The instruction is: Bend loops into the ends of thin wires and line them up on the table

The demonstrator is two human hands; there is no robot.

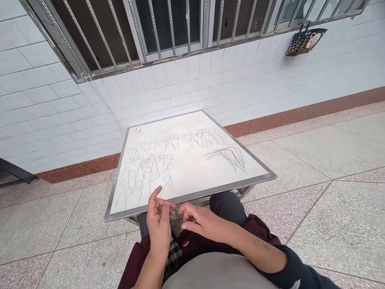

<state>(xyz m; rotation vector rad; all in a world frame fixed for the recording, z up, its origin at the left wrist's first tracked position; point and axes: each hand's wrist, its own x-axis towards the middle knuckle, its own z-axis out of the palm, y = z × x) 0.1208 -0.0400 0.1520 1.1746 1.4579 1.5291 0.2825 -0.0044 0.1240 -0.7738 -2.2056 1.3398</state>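
Note:
Both hands are close together over my lap, just off the near edge of a white-topped table [192,176]. My left hand [159,216] is raised, its index finger up and its thumb bent toward the other fingers at something thin. My right hand [198,220] has curled fingers pinched near the left fingertips, at what looks like a fine thread or wire between the hands. Many thin wire pieces with looped ends [162,158] lie in rows on the left and back of the table. A pile of straight thin wires [230,156] lies on the right.
A small white and red item [138,130] sits at the table's back left corner. Behind stands a white tiled wall [168,96] with barred windows. A dotted bag [305,41] hangs from the bars at right. My legs are under the table's near edge.

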